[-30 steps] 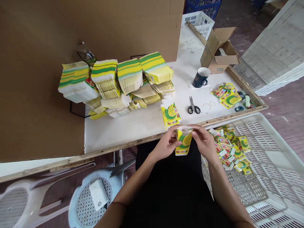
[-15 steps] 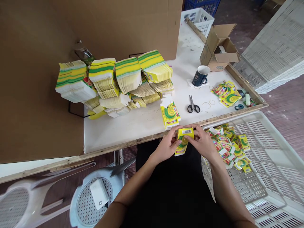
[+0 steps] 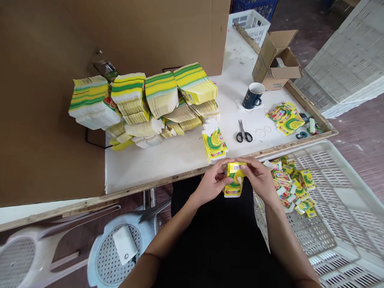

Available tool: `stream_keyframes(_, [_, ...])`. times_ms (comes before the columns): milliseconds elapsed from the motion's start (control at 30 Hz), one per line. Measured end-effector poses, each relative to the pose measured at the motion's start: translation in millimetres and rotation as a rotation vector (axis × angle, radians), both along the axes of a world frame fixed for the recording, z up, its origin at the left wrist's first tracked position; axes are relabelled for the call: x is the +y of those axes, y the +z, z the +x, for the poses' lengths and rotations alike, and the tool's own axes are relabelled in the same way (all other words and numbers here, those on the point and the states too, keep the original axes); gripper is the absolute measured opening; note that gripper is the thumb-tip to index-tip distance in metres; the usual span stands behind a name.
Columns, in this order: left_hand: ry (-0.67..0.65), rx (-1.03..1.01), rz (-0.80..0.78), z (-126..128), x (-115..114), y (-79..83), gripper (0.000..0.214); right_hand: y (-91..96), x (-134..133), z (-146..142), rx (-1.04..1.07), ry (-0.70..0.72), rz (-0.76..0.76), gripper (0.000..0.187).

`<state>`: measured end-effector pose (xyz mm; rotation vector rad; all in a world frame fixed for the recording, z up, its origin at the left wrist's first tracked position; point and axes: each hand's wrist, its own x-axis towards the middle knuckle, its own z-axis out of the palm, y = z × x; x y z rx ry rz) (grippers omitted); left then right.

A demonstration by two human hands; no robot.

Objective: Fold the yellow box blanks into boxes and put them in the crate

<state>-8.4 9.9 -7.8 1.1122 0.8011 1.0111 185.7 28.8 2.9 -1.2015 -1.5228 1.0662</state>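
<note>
- Both hands were part-curled and closed on 1 yellow carton: the left hand (image 3: 214, 182) gripped its left side with the thumb across the front, while the right hand (image 3: 258, 178) pinched near the top right corner.
- The carton (image 3: 233, 191) was held between them, just off the near edge of the worktop (image 3: 171, 160).
- 1 second earlier, a pale-edged cut-out had shown at the carton's top; now a barcode flap (image 3: 236, 167) was bent over there, so the folding seemed further along, though whether the flap was tucked in could not be told.
- The carton looked like thin, smooth card, boxy, with a green swirl.
- At 11 o'clock, near the hands, lay similar printed cartons (image 3: 214, 144), white tabs outward.
- Just past 12 lay scissors (image 3: 244, 135) with black looped handles and, farther out, a dark, cylindrical mug (image 3: 252, 98).
- At 3 o'clock, a slotted white plastic basket (image 3: 354, 176) held a jumbled heap of small cartons (image 3: 295, 190).
- Towards 10 o'clock, 4 thick, ridged card bundles (image 3: 162, 90) topped a striped stack.
</note>
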Motion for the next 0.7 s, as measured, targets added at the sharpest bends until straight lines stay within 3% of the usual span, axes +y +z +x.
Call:
stream_keyframes(167, [0.058,0.025,0.052,9,-6,-4.5,0.053,-0.4,-2,-11,0.171,-0.03,0.021,0.016])
stream_keyframes(300, [0.105,0.152,0.2,15,-7,-2.5,0.048,8.4,-6,-3,0.076,-0.079,0.092,0.012])
stream_keyframes(367, [0.169,0.282,0.34,14,-1,-2.9,0.05,15.2,-8,11,-0.132,-0.232,0.188,0.015])
stream_keyframes(433, [0.263,0.45,0.447,8,10,-8.1,0.057,21.2,-10,27,-0.386,-0.477,0.316,0.022])
stream_keyframes(500, [0.356,0.607,0.464,1,22,-18.7,0.064,23.9,-11,38,-0.536,-0.618,0.386,0.032])
stream_keyframes(633, [0.377,0.798,0.498,-11,35,-42.1,0.037,15.7,-10,32,-0.461,-0.45,0.297,0.029])
stream_keyframes(700, [0.391,0.889,0.567,-13,35,-47.8,0.035,7.6,-8,18,-0.359,-0.373,0.201,0.027])
